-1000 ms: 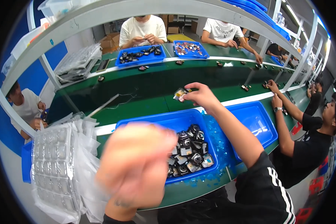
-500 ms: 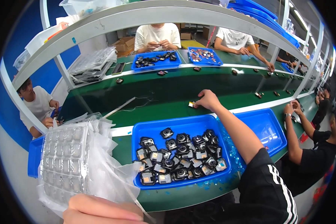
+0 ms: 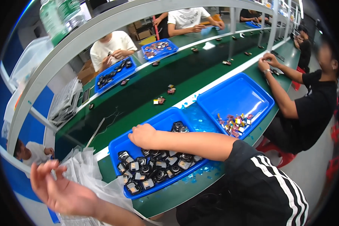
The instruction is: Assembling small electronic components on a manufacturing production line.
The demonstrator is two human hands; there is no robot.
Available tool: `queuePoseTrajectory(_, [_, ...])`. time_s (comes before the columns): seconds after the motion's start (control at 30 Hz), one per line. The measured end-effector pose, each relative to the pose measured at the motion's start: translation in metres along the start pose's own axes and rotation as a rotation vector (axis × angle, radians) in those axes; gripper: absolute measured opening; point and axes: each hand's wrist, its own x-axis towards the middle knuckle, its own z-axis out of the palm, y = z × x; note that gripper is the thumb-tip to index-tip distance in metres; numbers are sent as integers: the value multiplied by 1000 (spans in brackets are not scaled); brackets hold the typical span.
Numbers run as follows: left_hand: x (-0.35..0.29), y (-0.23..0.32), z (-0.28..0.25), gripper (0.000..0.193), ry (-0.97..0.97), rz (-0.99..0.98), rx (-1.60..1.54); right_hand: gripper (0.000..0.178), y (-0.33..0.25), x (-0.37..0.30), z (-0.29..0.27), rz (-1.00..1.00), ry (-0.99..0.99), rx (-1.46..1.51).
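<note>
My right hand point(image 3: 143, 136) is over the back left part of a blue tray point(image 3: 115, 147), its fingers curled down and their tips hidden. Anything in its grasp is out of sight. Below and beside it, the tray holds many small black watch-like casings point(image 3: 160, 174) with round lenses or pale backs. At the lower left, my left hand point(image 3: 66, 190) is raised palm up in front of clear plastic wrapping point(image 3: 84, 165). Its fingers are loosely bent and apart, holding nothing. Beyond the tray, small parts with a pale tab point(image 3: 159, 101) lie on the dark green belt point(image 3: 139, 101).
A second blue tray point(image 3: 237, 94) to the right has small colourful parts point(image 3: 235, 124) at its near end. A metal frame bar point(image 3: 37, 75) arches overhead. A co-worker in black point(image 3: 305, 98) sits at the right; others work across the belt. Blue scraps point(image 3: 199, 122) lie between the trays.
My right hand has come back from the belt to over the casings, leaving small parts on the belt. My left hand has risen off the plastic-wrapped tray and opened. The view has swung right.
</note>
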Motion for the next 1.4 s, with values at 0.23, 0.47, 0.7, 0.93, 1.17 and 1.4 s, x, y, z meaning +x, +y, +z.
queuePoseTrajectory(0.23, [-44,-86,64,34,-578,-364,231,21,15,-50,-42,20,452,311])
queuePoseTrajectory(0.47, [-122,-57,103,31,-911,-1261,-594,16,23,-153,-71,-89,923,319])
queuePoseTrajectory(0.7, [-141,-58,98,26,-857,-1331,-434,19,115,-285,-82,459,706,70])
queuePoseTrajectory(0.93, [-157,-51,110,19,-804,-1438,-577,11,134,-317,-71,733,325,219])
queuePoseTrajectory(1.17, [-154,-53,104,18,-628,-1447,-554,10,126,-308,-82,710,454,253])
queuePoseTrajectory(1.4, [-149,-57,99,30,-813,-1211,-380,11,112,-300,-108,684,642,300])
